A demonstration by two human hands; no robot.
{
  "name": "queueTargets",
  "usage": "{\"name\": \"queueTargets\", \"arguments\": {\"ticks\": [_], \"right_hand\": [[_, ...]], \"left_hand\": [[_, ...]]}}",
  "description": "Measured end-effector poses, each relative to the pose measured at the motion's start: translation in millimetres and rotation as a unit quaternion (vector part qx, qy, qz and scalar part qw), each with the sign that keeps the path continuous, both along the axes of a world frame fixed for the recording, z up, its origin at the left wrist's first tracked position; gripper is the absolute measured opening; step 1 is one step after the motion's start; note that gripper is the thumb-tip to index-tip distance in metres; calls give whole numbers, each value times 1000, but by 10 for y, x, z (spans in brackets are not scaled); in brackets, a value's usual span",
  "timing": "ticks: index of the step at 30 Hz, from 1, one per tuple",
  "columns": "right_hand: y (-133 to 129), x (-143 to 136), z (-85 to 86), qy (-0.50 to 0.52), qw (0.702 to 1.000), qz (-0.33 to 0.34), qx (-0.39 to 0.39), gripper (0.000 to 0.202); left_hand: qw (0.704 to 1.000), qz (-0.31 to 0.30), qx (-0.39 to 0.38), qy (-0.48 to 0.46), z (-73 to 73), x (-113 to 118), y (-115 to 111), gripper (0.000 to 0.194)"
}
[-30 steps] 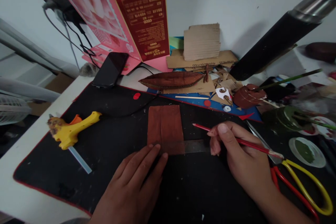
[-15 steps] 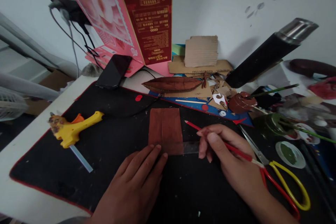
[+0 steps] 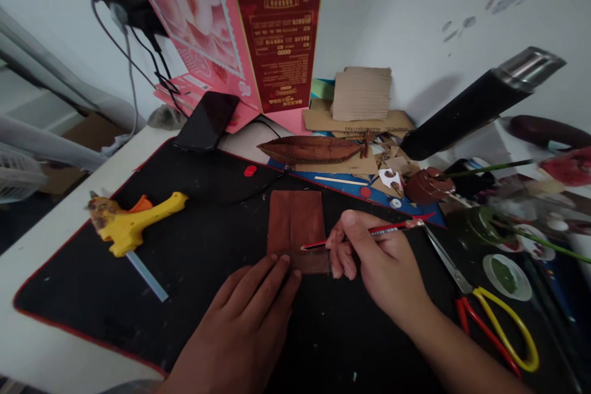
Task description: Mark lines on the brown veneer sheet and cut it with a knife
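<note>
A reddish-brown rectangular piece (image 3: 295,218) lies on the black mat, with a faint crease down its middle. Across its lower part rests a clear ruler (image 3: 316,263). My left hand (image 3: 252,301) lies flat, its fingertips pressing on the ruler and the piece's lower left edge. In my right hand (image 3: 376,252) is a red pencil (image 3: 385,229), pinched between thumb and fingers. The pencil's tip touches or nearly touches the brown piece just above the ruler. My right hand's lower fingers are beside the ruler's right end.
A yellow glue gun (image 3: 133,221) lies at left, a black phone (image 3: 207,120) behind it. A brown leaf-shaped boat (image 3: 309,149) sits at the back. Scissors (image 3: 466,286), a paint jar (image 3: 429,184) and a green paint dish (image 3: 508,277) stand right, below a black flask (image 3: 466,111).
My right hand has moved left, and the pencil has tilted flatter, its tip now over the brown piece. My left hand holds the same place on the piece. The view has shifted slightly.
</note>
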State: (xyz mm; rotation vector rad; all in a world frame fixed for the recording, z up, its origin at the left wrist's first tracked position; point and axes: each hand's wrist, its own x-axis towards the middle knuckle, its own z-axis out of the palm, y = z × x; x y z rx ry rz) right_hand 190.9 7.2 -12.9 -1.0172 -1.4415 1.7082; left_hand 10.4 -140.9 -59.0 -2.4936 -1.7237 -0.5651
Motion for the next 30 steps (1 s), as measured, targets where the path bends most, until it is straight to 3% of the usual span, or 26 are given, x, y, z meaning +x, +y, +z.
{"name": "queueTargets", "arguments": {"ticks": [11,30], "right_hand": [[-48,-134,-226,14,1000,25,-6,50],[-64,-107,-278,-41,998,55,8,50]], "left_hand": [[999,17,-18,-23,-13,21,-35,36],[999,20,-22,-34,-21,23,-49,37]]}}
